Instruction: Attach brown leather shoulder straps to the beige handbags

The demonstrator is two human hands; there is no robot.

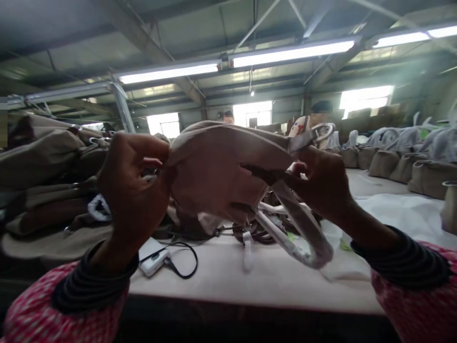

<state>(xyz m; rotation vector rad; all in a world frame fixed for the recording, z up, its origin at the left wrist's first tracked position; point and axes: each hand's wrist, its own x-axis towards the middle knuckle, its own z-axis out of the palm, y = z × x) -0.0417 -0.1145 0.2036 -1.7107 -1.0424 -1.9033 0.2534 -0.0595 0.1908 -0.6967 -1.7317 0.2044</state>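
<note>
A taupe handbag [214, 171] is held up in front of me, above the table, and its outline is partly smeared by motion. My left hand [137, 183] pinches the bag's left edge between thumb and fingers. On the other side, my right hand [317, 178] grips the right edge, close to a wrapped strap end with a metal ring [314, 137]. A handle [303, 243] in whitish wrapping loops down from the bag below my right hand. Dark cords or straps [264, 231] lie on the table behind the bag.
A white device [155, 262] with a black cord loop lies on the table [221, 281]. Taupe bags [43, 166] are piled at left. Finished-looking bags with wrapped handles [389, 159] stand in a row at right, near white sheeting [396, 214]. Another person [303, 125] is beyond the table.
</note>
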